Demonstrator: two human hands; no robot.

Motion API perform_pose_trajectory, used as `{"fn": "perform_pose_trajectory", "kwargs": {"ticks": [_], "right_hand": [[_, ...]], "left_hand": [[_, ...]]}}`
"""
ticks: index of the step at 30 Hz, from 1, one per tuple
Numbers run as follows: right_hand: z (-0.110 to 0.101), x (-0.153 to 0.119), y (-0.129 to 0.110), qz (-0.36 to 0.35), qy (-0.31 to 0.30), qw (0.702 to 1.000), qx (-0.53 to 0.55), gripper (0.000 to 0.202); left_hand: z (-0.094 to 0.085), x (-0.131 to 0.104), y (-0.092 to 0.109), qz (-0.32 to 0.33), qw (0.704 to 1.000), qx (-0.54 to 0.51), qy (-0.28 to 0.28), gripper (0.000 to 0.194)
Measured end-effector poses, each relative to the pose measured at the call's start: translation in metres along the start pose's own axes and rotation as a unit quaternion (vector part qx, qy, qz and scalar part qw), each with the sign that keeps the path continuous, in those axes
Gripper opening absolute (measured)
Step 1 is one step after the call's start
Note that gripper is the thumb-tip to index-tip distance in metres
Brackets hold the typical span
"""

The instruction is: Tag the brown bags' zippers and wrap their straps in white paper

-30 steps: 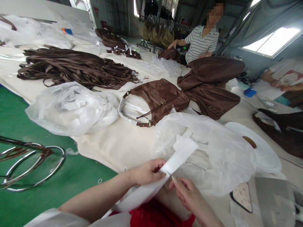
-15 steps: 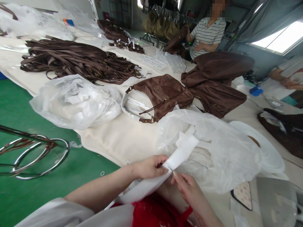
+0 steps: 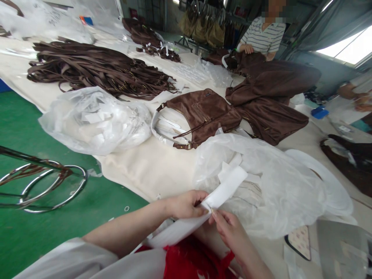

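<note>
My left hand (image 3: pixel 188 204) is closed on a long white strip (image 3: pixel 226 188) that runs from my lap up to the right, over a translucent plastic bag (image 3: pixel 279 186). Close beside it, my right hand (image 3: pixel 228 226) pinches something small and thin at the strip's edge; what it is stays too small to make out. The plastic bag holds white pieces with dark lines. Beyond my hands lies a brown handbag (image 3: pixel 210 110), its handle wrapped in white.
To the left are a bag of white scraps (image 3: pixel 99 120) and a heap of brown straps (image 3: pixel 95 68). More brown bags (image 3: pixel 270 112) lie at the right. A metal ring stand (image 3: pixel 55 186) is at lower left. Across the table stands a person in a striped shirt (image 3: pixel 264 37).
Both my hands stay at the strip with almost no movement. The view has shifted slightly. Across the table, the person has lowered the brown bag onto the table and holds a hand on it.
</note>
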State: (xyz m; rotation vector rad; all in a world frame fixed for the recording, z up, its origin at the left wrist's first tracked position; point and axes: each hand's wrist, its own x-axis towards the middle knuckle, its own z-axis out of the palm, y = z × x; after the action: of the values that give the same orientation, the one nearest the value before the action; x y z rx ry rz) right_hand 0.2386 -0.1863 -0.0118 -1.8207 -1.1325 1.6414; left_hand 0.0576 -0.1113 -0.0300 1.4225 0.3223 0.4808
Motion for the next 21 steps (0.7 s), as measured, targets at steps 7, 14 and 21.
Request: {"fn": "perform_pose_trajectory", "kwargs": {"ticks": [7, 14, 21], "right_hand": [[0.0014, 0.0016, -0.0031, -0.010, 0.009, 1.000, -0.024, 0.057], [0.0006, 0.0013, 0.0008, 0.001, 0.003, 1.000, -0.009, 0.059], [-0.0060, 0.0025, -0.0008, 0.005, -0.009, 1.000, -0.027, 0.057]], "left_hand": [[0.0006, 0.0000, -0.0034, -0.011, 1.000, 0.012, 0.019, 0.016], [0.0031, 0.0015, -0.0012, -0.026, 0.999, -0.038, 0.021, 0.022], [0.0055, 0.0028, -0.0032, -0.043, 0.998, -0.026, 0.037, 0.022]]}}
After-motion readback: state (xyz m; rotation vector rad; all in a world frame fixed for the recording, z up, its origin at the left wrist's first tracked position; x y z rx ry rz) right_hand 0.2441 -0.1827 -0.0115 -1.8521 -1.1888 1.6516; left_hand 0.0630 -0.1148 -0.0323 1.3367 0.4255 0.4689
